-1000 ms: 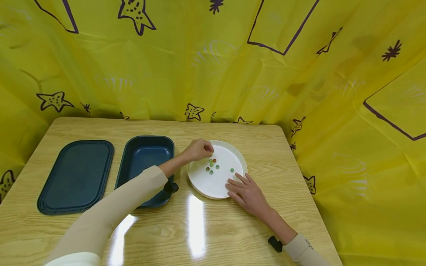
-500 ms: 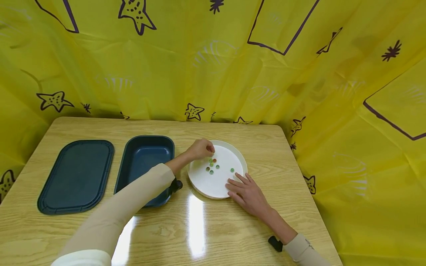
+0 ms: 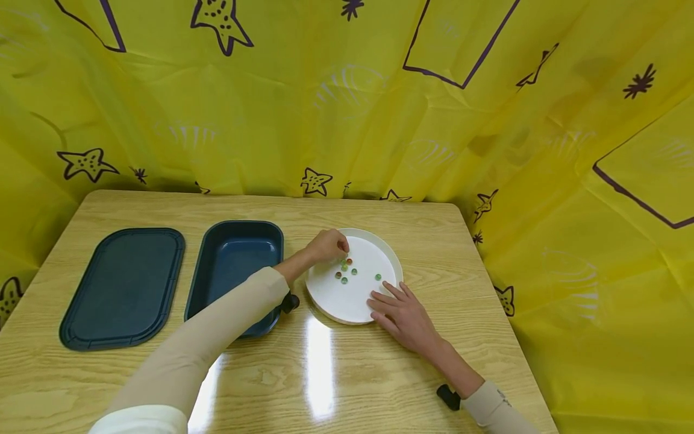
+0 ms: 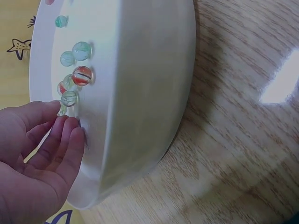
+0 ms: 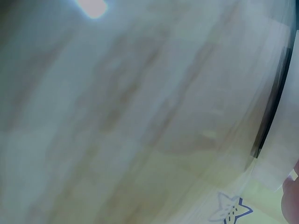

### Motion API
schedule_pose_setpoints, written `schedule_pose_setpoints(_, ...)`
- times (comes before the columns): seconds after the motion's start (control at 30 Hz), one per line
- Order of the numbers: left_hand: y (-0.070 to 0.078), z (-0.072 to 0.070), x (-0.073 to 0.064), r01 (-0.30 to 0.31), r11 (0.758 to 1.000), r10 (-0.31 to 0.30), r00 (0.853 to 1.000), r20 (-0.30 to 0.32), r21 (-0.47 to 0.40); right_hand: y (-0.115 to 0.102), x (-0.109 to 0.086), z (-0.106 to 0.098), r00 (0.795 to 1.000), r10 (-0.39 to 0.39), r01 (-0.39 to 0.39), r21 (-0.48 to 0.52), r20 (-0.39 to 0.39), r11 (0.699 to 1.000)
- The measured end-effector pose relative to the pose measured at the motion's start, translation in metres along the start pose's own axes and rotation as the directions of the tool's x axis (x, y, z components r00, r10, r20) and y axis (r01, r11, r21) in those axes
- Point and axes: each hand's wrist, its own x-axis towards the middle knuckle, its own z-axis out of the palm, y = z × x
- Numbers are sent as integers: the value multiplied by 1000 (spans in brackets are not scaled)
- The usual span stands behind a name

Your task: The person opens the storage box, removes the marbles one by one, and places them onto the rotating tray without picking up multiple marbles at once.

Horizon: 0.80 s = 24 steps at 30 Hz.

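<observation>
A round white tray (image 3: pixel 360 304) with a raised rim holds several small glass marbles, among them a green one (image 3: pixel 378 276) apart on the right and a red one (image 3: pixel 349 261). My left hand (image 3: pixel 325 245) reaches over its left rim. In the left wrist view, the thumb and fingers of that hand (image 4: pixel 39 149) pinch a pale yellow-green marble (image 4: pixel 62 110), partly hidden by the fingertips. Beside it lie a clear streaked marble (image 4: pixel 70 98) and a red-and-white one (image 4: pixel 82 75). My right hand (image 3: pixel 403 316) rests with spread fingers on the tray's right front edge.
Left of the tray stands a deep dark-blue rectangular container (image 3: pixel 233 259), partly beneath my left forearm. A matching flat lid (image 3: pixel 125 289) lies farther left on the wooden table (image 3: pixel 271 386). A yellow patterned curtain (image 3: pixel 271 120) hangs behind and along the right side.
My left forearm has shifted slightly to the right, while its fingertips stay at nearly the same spot in the tray. The right hand and the visible marbles have not moved.
</observation>
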Motion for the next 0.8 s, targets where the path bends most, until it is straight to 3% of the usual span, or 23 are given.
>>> schedule_pose_setpoints(0.8, 2, 5, 4, 70, 998, -70, 997, 17, 8, -1, 1, -1, 1000, 16, -16, -4, 25, 1000)
